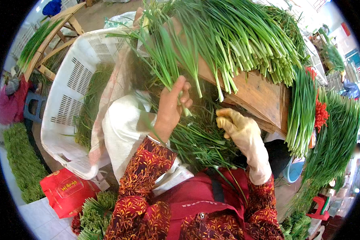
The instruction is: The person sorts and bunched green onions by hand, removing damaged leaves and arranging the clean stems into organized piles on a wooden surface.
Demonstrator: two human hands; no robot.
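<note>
My bare left hand (173, 107) is closed round a small bunch of garlic chives (169, 74), with green leaves pointing up and away and pale root ends poking out below the fingers. To its right, my right hand (238, 127) wears a yellowish-white rubber glove. Its fingers are curled together, and anything between them is too hidden to make out. Beyond both hands, a thick pile of garlic chives (244, 44) lies on a wooden board (260, 100), stems toward me. Loose leaf scraps (202, 140) lie in my lap between the hands.
A white plastic crate (70, 134) with grass-like trimmings stands to the left, a white woven sack (124, 120) beside it. Tied chive bundles (302, 116) hang over the board's right edge. A red bag (68, 192) sits lower left; a blue bucket (294, 171) is at right. Other people work farther off.
</note>
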